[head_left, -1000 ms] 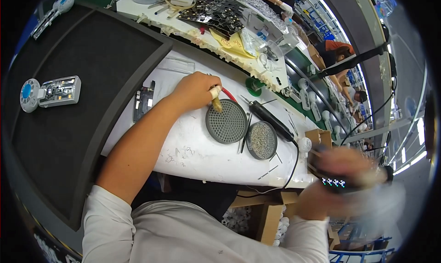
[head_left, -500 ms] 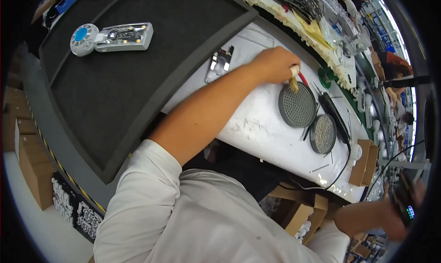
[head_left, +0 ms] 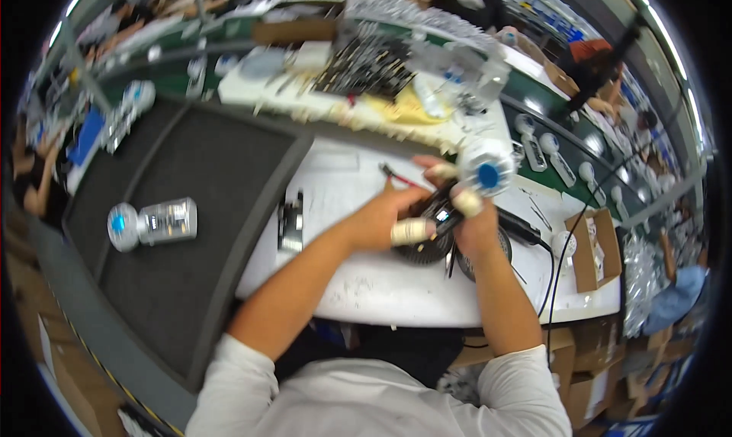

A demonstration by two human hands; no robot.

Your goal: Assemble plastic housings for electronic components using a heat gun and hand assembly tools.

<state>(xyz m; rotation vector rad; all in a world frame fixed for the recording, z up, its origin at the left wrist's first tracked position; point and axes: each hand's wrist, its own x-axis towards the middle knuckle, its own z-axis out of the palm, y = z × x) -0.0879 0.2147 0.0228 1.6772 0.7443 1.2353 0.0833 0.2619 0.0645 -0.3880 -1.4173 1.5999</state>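
Observation:
Both hands meet over the white work surface (head_left: 366,284) around a handheld device with a dark body (head_left: 438,213), a small lit display and a round white head with a blue centre (head_left: 488,175). My left hand (head_left: 396,220), pale covers on some of its fingers, is closed around the lower end of the body. From the other side my right hand (head_left: 471,208) grips it just below the head. A red-and-black tool (head_left: 400,177) shows beyond my left hand; whether that hand touches it I cannot tell. Under the hands are round grey perforated dishes (head_left: 421,252), partly hidden.
On the dark foam mat (head_left: 206,284) at left lies another round-headed device (head_left: 152,222). A small black-and-silver part (head_left: 290,222) sits beside the mat. At right are a black corded tool (head_left: 520,225), its cable, and an open cardboard box (head_left: 595,250). Loose parts pile up at the back.
My right hand has come in from the far right with the device. My left hand has drawn back from the grey dish and closed on the device. The view has turned rightward.

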